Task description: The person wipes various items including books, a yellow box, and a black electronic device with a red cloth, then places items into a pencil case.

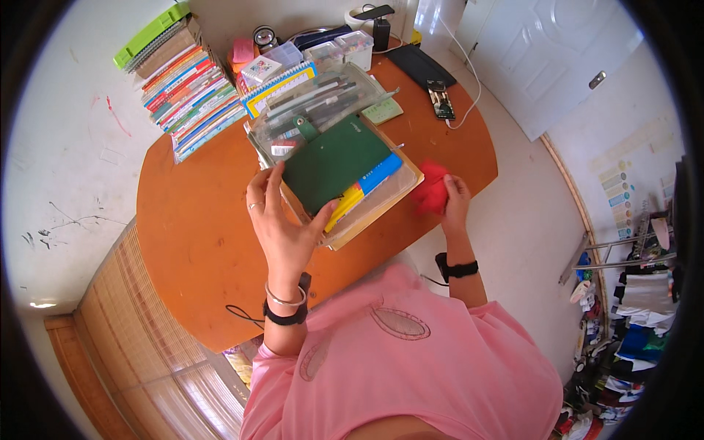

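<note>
A dark green notebook [341, 159] with a snap strap lies on top of a stack, tilted to the table edge. My left hand [286, 214] spans its near left corner, fingers at the left edge and thumb at the near edge. Beneath it show a blue and yellow book [379, 175] and a tan folder or envelope [352, 237]. My right hand [456, 201] pinches a crumpled red cloth [432, 187] just right of the stack, over the tabletop. Behind the notebook, a clear zip pouch [330, 96] holds pens.
On the orange wooden table [192, 231], a tall pile of books [190, 93] stands at the back left against the wall. Clear plastic boxes [355, 47] sit at the back. A phone [441, 100] on a white cable lies at the right, by a black case [421, 63].
</note>
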The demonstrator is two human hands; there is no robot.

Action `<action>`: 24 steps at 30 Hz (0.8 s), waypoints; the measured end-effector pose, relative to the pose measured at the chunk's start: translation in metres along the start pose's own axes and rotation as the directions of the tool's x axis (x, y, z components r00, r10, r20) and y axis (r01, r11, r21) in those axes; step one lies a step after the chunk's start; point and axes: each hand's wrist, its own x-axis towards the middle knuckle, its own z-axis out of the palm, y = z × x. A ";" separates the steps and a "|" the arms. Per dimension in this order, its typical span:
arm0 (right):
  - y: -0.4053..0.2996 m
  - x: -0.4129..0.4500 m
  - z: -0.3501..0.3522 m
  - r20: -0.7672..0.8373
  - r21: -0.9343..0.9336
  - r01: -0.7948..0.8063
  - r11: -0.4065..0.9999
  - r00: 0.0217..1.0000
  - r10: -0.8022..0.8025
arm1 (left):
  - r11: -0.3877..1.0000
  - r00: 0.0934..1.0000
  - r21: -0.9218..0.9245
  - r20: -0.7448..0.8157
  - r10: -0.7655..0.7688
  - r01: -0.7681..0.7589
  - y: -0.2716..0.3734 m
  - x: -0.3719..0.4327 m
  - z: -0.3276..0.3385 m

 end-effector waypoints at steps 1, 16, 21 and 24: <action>-0.029 -0.010 0.012 -0.014 0.093 0.060 0.994 0.998 -0.059 | 1.000 1.000 -0.008 -0.002 0.007 -0.007 0.001 0.001 0.003; -0.113 -0.107 0.155 0.969 -0.099 0.992 0.080 0.114 -0.220 | 0.984 0.995 -0.175 0.098 -0.003 0.021 0.002 -0.032 0.009; -0.122 -0.060 0.131 0.877 -0.409 0.909 0.086 0.417 -0.240 | 1.000 0.992 -0.009 0.126 0.012 -0.011 0.012 -0.025 0.005; -0.126 -0.074 0.129 0.946 -0.286 0.951 -0.119 0.260 -0.193 | 1.000 0.996 0.001 0.088 0.005 -0.005 0.017 -0.029 0.017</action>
